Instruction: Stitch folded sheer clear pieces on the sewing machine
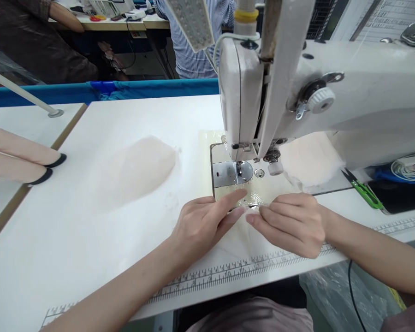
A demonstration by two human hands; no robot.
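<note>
A white sewing machine (332, 106) stands on the white table (90, 240), its needle and presser foot (240, 169) over a metal plate. Just in front of the plate lies a small piece of thin, pale sheer fabric (240, 230). My left hand (202, 226) pinches one edge of it, fingers pointing toward the plate. My right hand (290, 221) pinches the same piece from the other side, its fingertips almost meeting the left ones.
A heap of pale sheer pieces (138, 168) lies left of the machine, and more fabric (311, 161) sits under its arm. Green thread snips (364, 191) rest at the right. A ruler strip (228, 274) runs along the front edge. Other people stand behind the blue divider (100, 90).
</note>
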